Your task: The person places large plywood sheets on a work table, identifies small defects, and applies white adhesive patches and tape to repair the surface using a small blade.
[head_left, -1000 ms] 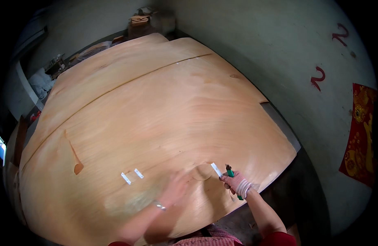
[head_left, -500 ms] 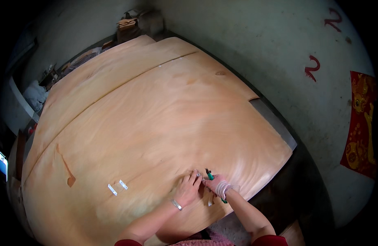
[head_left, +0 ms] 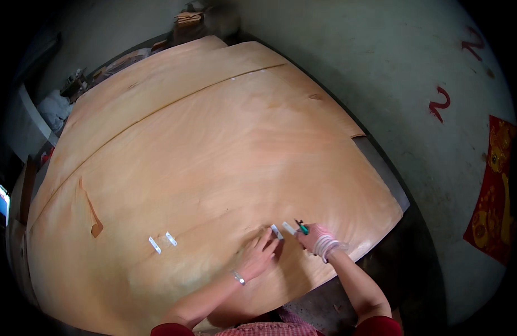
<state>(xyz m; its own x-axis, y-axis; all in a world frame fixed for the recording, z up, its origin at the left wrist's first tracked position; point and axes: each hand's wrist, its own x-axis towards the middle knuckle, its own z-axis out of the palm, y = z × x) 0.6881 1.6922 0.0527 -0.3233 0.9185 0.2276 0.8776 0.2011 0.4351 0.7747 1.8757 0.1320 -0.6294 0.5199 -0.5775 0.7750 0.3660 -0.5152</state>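
Observation:
A broad sheet of thin tan wood veneer (head_left: 213, 157) lies in front of me. My left hand (head_left: 257, 256), bare with a metal watch at the wrist, rests on it, fingers stretched out. Its fingertips touch a short white tape strip (head_left: 277, 232). Just to the right, my right hand (head_left: 315, 239), in a striped, pinkish-white glove, is closed round a slim green tool (head_left: 304, 229) with a dark tip; its exact kind is unclear. Another white strip (head_left: 289, 228) is beside that tip; whether it lies on the sheet or is held I cannot tell.
Two more white tape strips (head_left: 154, 245) sit further left on the sheet. A torn slit (head_left: 93, 215) opens near its left side, and a long seam (head_left: 157, 109) crosses the far part. The wall (head_left: 381, 67) rises at the right. Clutter (head_left: 191, 22) stands at the back.
My right hand has moved right, away from my left fingertips, still holding the green tool. A white strip now shows at the left fingertips, another near the tool. The whole view has shifted slightly.

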